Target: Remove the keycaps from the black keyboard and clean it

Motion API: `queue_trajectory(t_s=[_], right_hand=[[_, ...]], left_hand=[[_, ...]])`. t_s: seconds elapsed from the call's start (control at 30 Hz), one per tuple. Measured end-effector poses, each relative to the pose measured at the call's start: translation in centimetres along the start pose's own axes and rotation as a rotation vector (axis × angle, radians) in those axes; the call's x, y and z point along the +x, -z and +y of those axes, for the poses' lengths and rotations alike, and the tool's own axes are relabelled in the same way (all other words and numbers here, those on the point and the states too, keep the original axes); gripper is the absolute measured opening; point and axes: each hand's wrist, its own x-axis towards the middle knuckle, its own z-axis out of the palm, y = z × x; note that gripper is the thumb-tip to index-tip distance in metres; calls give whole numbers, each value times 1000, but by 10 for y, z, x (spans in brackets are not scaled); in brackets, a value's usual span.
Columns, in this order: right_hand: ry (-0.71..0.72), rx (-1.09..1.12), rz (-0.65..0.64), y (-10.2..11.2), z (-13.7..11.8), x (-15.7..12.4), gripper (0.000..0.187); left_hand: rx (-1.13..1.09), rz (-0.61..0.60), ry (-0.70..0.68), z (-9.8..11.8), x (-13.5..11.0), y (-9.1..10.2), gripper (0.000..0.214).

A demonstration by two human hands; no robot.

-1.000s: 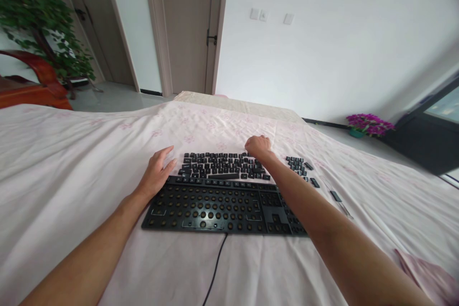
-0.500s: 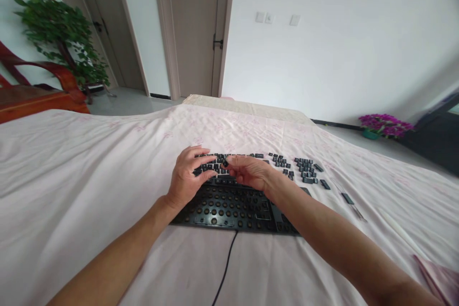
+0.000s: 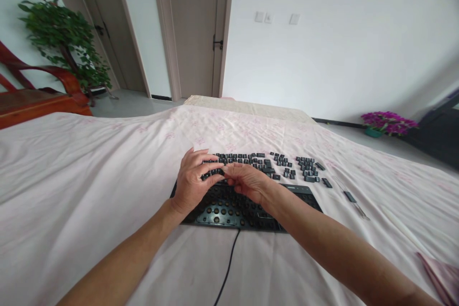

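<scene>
Left hand (image 3: 195,179), right hand (image 3: 249,181) by far edge of keyboard (image 3: 229,217); grips unclear; broad cloth (image 3: 122,172) leftward

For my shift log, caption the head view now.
Left hand and right hand close together by loose keys and a keyboard on flowered cloth.

Both arms (image 3: 319,234) are stretched forward and angled inward. The left hand (image 3: 191,181) is held with fingers (image 3: 210,167) curved and parted, the thumb (image 3: 213,180) extended beneath them. The right hand (image 3: 250,181) is set opposite, its fingers curled inward. Both hands' fingertips are nearly joined.
</scene>
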Motion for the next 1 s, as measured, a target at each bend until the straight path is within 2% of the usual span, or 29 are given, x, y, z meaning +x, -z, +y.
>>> queue_trajectory(t_s=[0.13, 0.3, 0.47, 0.53, 0.67, 0.8, 0.93, 1.0], right_hand=[[55, 42, 47, 0, 6, -3, 28], [186, -13, 96, -1, 13, -4, 35], [221, -28, 58, 0, 14, -8, 32], [209, -22, 39, 0, 14, -10, 32], [175, 5, 1, 0, 16, -10, 33], [109, 66, -51, -1, 19, -10, 33], [91, 92, -65, -1, 21, -15, 35], [134, 57, -33, 7, 20, -17, 34]], left_hand=[[-84, -6, 77, 2, -2, -5, 16], [-206, -11, 170, 3, -4, -10, 11], [-244, 3, 230, 3, -7, -10, 13], [-213, 19, 205, 3, -8, -10, 12], [-67, 60, 73, 2, -8, -6, 14], [50, 38, -28, 1, -8, -1, 17], [45, 30, -74, 1, -9, 0, 18], [-6, -24, -94, 0, -8, 1, 23]])
